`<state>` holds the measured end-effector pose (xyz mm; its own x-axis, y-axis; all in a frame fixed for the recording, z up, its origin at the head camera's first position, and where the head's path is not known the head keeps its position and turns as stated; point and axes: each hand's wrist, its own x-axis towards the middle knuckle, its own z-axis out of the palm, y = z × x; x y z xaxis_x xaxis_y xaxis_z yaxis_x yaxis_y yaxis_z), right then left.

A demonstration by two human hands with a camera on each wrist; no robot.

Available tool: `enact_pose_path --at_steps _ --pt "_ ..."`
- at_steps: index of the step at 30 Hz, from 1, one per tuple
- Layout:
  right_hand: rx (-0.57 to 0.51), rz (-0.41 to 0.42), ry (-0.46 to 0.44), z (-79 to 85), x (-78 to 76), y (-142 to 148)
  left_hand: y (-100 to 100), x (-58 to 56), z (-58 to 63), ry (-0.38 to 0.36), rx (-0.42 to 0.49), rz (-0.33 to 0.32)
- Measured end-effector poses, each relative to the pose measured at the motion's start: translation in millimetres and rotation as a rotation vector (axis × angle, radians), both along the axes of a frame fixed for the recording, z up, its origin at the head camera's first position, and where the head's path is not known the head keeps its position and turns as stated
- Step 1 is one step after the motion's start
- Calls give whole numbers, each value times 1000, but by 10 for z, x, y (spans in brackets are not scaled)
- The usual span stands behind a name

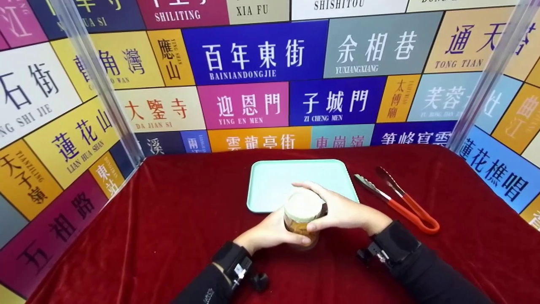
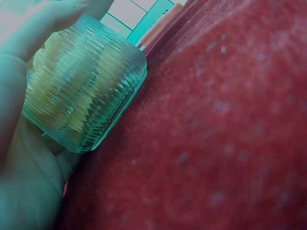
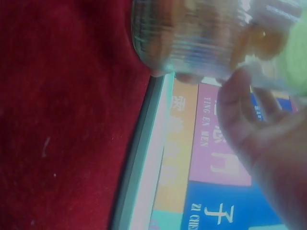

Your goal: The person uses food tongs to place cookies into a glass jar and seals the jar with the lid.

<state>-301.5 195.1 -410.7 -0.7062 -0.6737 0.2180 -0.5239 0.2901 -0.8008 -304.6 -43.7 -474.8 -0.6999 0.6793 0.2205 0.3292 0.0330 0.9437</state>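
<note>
A ribbed clear glass jar with a pale green lid is held in both hands before me. Yellow-brown pieces show through its wall in the left wrist view, where the jar tilts over the red cloth. My left hand grips the jar's lower side, thumb across its front. Around the upper part, close by the lid, curls my right hand. In the right wrist view the jar lies sideways across the top, with its lid at the right edge.
Behind the jar lies a mint-green tray, partly hidden by the hands. Tongs with red-orange handles rest right of it. Dark red cloth covers the table. Clear posts and sign-printed walls stand around the back and sides.
</note>
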Motion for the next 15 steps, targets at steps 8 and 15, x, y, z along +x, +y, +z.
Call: enact_pose_path --at_steps 8,15 --pt "-31 59 -16 5 -14 46 -3 16 8 -11 -11 12" --pt "11 -49 61 0 13 5 11 11 11 1 -7 1"
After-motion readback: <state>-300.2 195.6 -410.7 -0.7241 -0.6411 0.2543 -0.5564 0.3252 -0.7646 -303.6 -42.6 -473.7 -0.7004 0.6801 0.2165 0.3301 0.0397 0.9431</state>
